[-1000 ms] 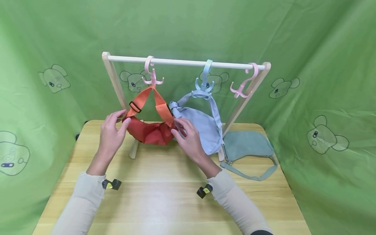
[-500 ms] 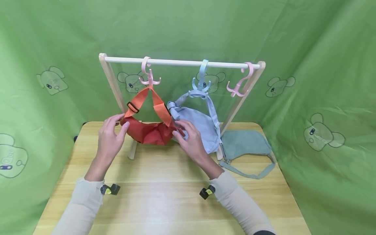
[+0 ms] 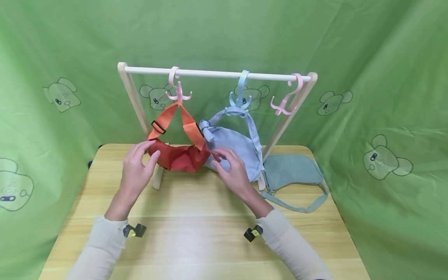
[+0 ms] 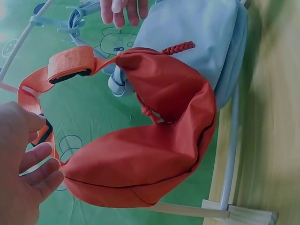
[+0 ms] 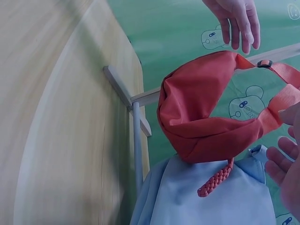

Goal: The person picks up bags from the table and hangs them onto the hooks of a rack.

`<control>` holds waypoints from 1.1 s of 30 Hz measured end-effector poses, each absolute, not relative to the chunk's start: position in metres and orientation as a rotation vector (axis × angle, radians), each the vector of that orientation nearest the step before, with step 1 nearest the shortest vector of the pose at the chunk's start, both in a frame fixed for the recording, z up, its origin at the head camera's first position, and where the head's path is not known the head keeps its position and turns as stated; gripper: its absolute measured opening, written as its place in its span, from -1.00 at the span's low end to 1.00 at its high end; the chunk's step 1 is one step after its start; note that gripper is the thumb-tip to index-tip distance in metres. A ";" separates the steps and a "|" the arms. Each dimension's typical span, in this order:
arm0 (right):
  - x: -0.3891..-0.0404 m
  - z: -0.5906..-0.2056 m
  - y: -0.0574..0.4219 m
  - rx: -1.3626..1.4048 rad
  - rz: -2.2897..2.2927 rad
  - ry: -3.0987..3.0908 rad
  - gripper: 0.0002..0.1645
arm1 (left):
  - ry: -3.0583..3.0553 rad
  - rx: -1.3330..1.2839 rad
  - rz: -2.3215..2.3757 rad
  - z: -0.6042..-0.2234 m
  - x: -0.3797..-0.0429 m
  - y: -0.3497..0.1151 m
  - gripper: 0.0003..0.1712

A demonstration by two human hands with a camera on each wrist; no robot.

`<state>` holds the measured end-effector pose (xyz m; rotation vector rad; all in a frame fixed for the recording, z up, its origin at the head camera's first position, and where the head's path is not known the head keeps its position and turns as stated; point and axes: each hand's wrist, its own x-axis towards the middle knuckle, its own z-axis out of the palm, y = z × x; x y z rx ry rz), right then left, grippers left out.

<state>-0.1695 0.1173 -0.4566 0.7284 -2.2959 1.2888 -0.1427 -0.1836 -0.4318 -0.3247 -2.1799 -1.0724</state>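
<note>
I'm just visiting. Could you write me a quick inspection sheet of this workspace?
Surface: pale wooden table, a rack standing on it.
Job's things: red bag, its orange strap looped on a pink hook.
Clutter: blue bag on a blue hook; grey-green bag lying on the table.
Hands: left hand and right hand at the red bag's ends, fingers relaxed; contact unclear.
Cables: nothing seen.
Surroundings: green curtain with cartoon faces.

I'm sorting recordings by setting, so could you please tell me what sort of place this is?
Probably a staged recording booth: green printed fabric flanks a wood-grained table, where a rack holds a red bag.
</note>
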 end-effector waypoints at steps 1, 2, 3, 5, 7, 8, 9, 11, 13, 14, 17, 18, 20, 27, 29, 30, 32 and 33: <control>-0.169 -0.457 0.119 0.727 1.282 -2.295 -0.57 | -2.185 -0.327 -1.075 -0.432 -0.142 -0.183 -0.63; -0.169 -0.458 0.120 0.726 1.277 -2.292 -0.56 | -2.190 -0.328 -1.079 -0.433 -0.142 -0.182 -0.63; -0.168 -0.459 0.121 0.727 1.272 -2.287 -0.56 | -2.194 -0.328 -1.082 -0.433 -0.141 -0.181 -0.62; -0.167 -0.461 0.124 0.730 1.258 -2.276 -0.56 | -2.201 -0.327 -1.085 -0.436 -0.140 -0.179 -0.62; -0.165 -0.463 0.127 0.732 1.242 -2.270 -0.56 | -2.201 -0.336 -1.085 -0.438 -0.139 -0.177 -0.63; -0.165 -0.465 0.129 0.734 1.234 -2.271 -0.56 | -2.201 -0.342 -1.084 -0.439 -0.139 -0.176 -0.63; -0.164 -0.466 0.131 0.730 1.225 -2.278 -0.56 | -2.204 -0.351 -1.083 -0.441 -0.139 -0.174 -0.64; -0.162 -0.467 0.135 0.720 1.209 -2.300 -0.57 | -2.214 -0.371 -1.075 -0.443 -0.139 -0.172 -0.65; -0.160 -0.469 0.141 0.713 1.198 -2.327 -0.59 | -2.229 -0.386 -1.069 -0.445 -0.138 -0.169 -0.65; -0.159 -0.469 0.144 0.712 1.192 -2.340 -0.59 | -2.236 -0.391 -1.069 -0.445 -0.138 -0.168 -0.65; -0.157 -0.469 0.152 0.716 1.175 -2.373 -0.59 | -2.252 -0.394 -1.078 -0.446 -0.137 -0.165 -0.64; -0.156 -0.469 0.155 0.722 1.169 -2.378 -0.59 | -2.254 -0.395 -1.082 -0.446 -0.137 -0.164 -0.63; -0.155 -0.470 0.161 0.731 1.158 -2.385 -0.59 | -2.257 -0.398 -1.087 -0.446 -0.137 -0.163 -0.63; -0.152 -0.477 0.176 0.759 1.073 -2.420 -0.61 | -2.264 -0.435 -1.061 -0.452 -0.139 -0.153 -0.63; -0.151 -0.480 0.179 0.760 1.055 -2.438 -0.61 | -2.269 -0.450 -1.058 -0.455 -0.139 -0.149 -0.63; -0.151 -0.481 0.181 0.757 1.048 -2.445 -0.60 | -2.273 -0.458 -1.058 -0.456 -0.139 -0.147 -0.63; -0.149 -0.483 0.183 0.754 1.042 -2.450 -0.60 | -2.282 -0.470 -1.062 -0.459 -0.138 -0.143 -0.63; -0.149 -0.484 0.184 0.753 1.039 -2.449 -0.60 | -2.286 -0.475 -1.068 -0.460 -0.138 -0.142 -0.63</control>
